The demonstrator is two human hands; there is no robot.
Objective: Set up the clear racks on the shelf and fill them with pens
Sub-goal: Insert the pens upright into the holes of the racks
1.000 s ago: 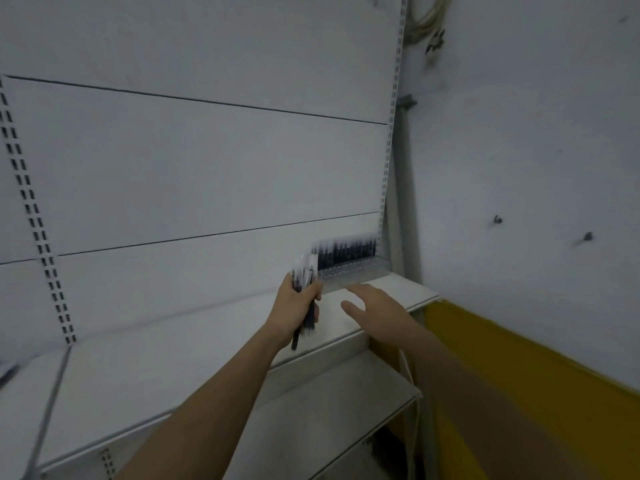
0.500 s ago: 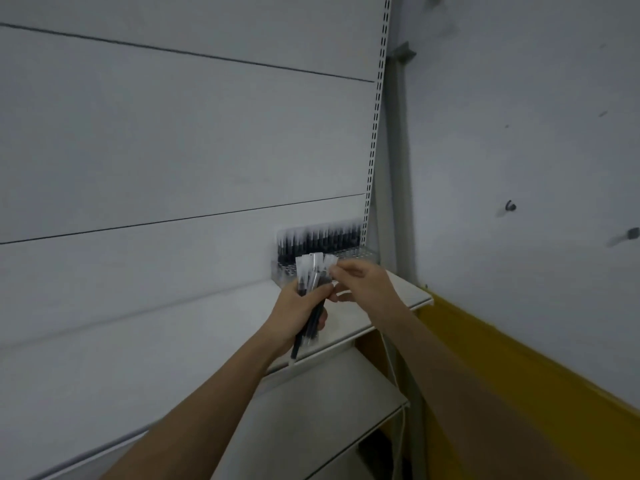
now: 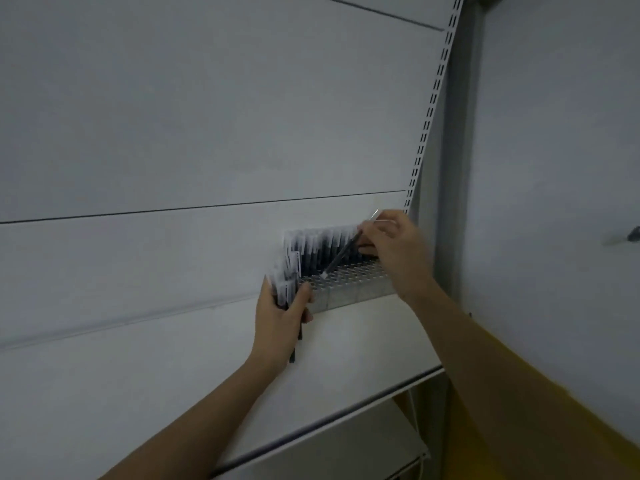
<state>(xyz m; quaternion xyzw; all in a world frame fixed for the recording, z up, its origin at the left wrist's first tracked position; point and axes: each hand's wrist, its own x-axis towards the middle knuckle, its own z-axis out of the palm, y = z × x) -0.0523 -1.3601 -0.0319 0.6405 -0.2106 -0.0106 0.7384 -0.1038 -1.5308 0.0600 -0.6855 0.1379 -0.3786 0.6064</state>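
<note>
So the clear rack (image 3: 349, 277) sits at the back right corner of the white shelf (image 3: 173, 368), right up against the back panel (image 3: 207, 116), and we've got a row of black pens (image 3: 318, 247) standing in its rear holes while the perforated top nearer us shows open holes. Our right hand (image 3: 391, 247) pinches a single black pen (image 3: 341, 256) near its upper end, fingers curled round it, and the pen tilts down to the left with its white tip touching or just above the rack's grid, can't tell which. Our left hand (image 3: 280, 317) is just beside the rack's left end, fingers wrapped tight round a bundle of pens (image 3: 285, 282), upright, dark ends poking out below the palm. A slotted metal upright (image 3: 433, 105) runs up the right side, and there's a lower shelf (image 3: 346, 445) underneath.
</note>
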